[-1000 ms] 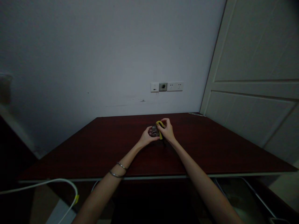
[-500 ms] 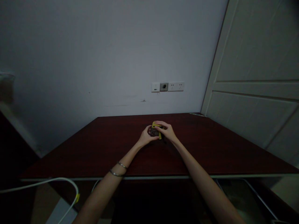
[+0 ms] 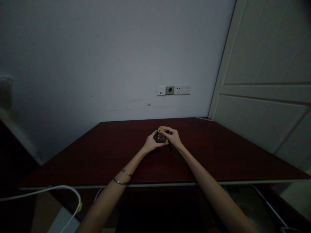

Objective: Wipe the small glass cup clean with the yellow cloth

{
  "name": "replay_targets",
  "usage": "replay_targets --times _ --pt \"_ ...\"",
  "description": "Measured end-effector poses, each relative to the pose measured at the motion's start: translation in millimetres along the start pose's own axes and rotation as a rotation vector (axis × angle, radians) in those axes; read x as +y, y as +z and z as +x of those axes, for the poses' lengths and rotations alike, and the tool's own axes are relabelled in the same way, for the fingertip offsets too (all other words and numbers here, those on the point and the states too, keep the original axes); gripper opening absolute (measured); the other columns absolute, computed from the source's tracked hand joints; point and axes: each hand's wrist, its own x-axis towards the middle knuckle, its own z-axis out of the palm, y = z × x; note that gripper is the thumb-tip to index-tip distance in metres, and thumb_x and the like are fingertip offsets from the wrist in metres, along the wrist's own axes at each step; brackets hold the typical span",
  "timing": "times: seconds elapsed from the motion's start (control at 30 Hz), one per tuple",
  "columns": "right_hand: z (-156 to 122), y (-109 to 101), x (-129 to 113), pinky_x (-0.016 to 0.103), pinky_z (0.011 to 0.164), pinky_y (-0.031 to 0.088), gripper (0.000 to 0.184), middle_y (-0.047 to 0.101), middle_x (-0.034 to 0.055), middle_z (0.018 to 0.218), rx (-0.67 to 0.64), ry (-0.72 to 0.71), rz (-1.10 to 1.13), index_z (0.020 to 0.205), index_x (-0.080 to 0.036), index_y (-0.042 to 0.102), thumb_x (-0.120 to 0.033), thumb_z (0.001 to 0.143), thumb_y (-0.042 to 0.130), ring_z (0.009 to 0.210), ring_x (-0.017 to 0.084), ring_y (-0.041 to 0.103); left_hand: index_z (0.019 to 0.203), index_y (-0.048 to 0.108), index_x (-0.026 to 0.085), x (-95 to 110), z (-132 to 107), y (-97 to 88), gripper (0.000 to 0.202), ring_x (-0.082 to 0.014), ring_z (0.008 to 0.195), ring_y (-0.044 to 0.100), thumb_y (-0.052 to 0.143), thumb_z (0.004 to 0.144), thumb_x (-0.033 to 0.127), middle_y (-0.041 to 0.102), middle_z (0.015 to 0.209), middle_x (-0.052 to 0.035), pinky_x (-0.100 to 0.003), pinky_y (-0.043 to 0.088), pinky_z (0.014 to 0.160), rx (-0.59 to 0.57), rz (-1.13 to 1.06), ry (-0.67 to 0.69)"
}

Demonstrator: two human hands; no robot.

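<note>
A small object [image 3: 160,138] with a dark, shiny, rounded side and yellow edges looks like a tape measure; the dim light blurs its details. It is held between both hands above the middle of the dark red desk [image 3: 116,155]. My left hand [image 3: 151,143] is curled round its left side, the thumb along the bottom. From the upper right, my right hand [image 3: 174,137] grips the yellow top edge between thumb and fingers. A short dark strip hangs beneath the right hand. The fingers hide part of the object. Two bracelets circle my left wrist.
A pale wall with a row of sockets [image 3: 182,90] rises behind the desk. On the right stands a panelled door [image 3: 262,64]. A white cable [image 3: 70,187] loops near the desk's front left edge. More cables run under the front right.
Both hands keep their hold on the tape measure, which has turned slightly, showing more of its shiny dark side. The camera view has shifted a little.
</note>
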Motion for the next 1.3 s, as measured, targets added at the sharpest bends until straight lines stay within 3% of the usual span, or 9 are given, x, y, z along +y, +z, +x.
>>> replay_targets --times 0.1,0.2,0.5,0.7,0.8,1.03,1.1,1.3 --pt "-5.8 0.8 -8.6 0.039 0.095 0.041 0.022 0.064 0.0028 0.109 -0.071 -0.159 -0.109 0.093 -0.028 0.068 -0.035 0.073 0.063 0.104 0.021 0.056 0.122 0.046 0.014 1.2 0.5 -0.4 0.08 -0.0244 0.104 0.054 0.078 0.051 0.027 0.058 0.114 -0.011 -0.037 0.041 0.092 -0.001 0.018 0.032" --pt "-7.5 3.9 -12.8 0.039 0.094 0.041 0.019 0.064 0.0023 0.108 -0.071 -0.186 -0.146 0.091 -0.029 0.069 -0.034 0.074 0.062 0.104 0.02 0.055 0.121 0.047 0.014 3.0 0.7 -0.8 0.078 -0.0244 0.104 0.054 0.078 0.051 0.025 0.058 0.114 -0.0109 -0.037 0.041 0.092 0.014 0.014 0.032" --pt "3.6 8.8 7.6 0.037 0.081 0.049 0.036 0.069 0.0083 0.093 0.17 0.185 0.129 0.091 -0.016 0.069 -0.043 0.068 0.064 0.088 0.024 0.063 0.119 0.047 0.013 0.7 1.9 1.0 0.079 -0.0231 0.102 0.055 0.08 0.048 0.024 0.057 0.114 -0.012 -0.036 0.043 0.091 0.01 -0.126 -0.017" --pt "-7.5 11.3 -5.7 0.039 0.094 0.042 0.022 0.065 0.0043 0.108 0.076 -0.112 0.012 0.091 -0.025 0.069 -0.033 0.072 0.064 0.104 0.022 0.057 0.116 0.05 0.009 5.0 4.4 1.5 0.076 -0.022 0.093 0.058 0.08 0.047 0.022 0.061 0.106 -0.0128 -0.036 0.046 0.086 0.1 -0.158 -0.088" --pt "-9.0 12.7 -9.6 0.039 0.094 0.041 0.019 0.064 0.0035 0.108 0.049 -0.163 -0.037 0.09 -0.027 0.07 -0.031 0.072 0.064 0.105 0.021 0.056 0.114 0.051 0.008 8.5 4.5 0.9 0.072 -0.0205 0.089 0.06 0.079 0.049 0.023 0.062 0.102 -0.0119 -0.034 0.047 0.082 0.103 -0.186 -0.095" --pt "3.4 8.6 6.9 0.038 0.086 0.048 0.034 0.069 0.0075 0.098 0.162 0.169 0.141 0.092 -0.018 0.069 -0.042 0.068 0.064 0.092 0.024 0.063 0.118 0.048 0.011 0.3 3.6 -0.4 0.078 -0.0217 0.096 0.058 0.08 0.048 0.025 0.059 0.111 -0.0129 -0.035 0.046 0.086 0.054 -0.152 -0.048" --pt "3.8 6.9 8.7 0.039 0.084 0.048 0.036 0.069 0.0079 0.095 0.164 0.198 0.14 0.092 -0.017 0.069 -0.042 0.067 0.065 0.091 0.025 0.063 0.118 0.047 0.011 -2.3 3.8 -0.5 0.079 -0.0217 0.096 0.058 0.08 0.048 0.025 0.058 0.112 -0.0133 -0.035 0.046 0.086 0.047 -0.152 -0.045" --pt "-6.8 7.9 -3.8 0.039 0.094 0.042 0.021 0.065 0.0036 0.109 0.021 -0.1 -0.023 0.091 -0.026 0.07 -0.033 0.071 0.065 0.104 0.022 0.057 0.115 0.05 0.01 0.7 3.9 -1.3 0.073 -0.0212 0.094 0.058 0.079 0.05 0.026 0.061 0.106 -0.012 -0.033 0.046 0.085 0.034 -0.115 -0.028"
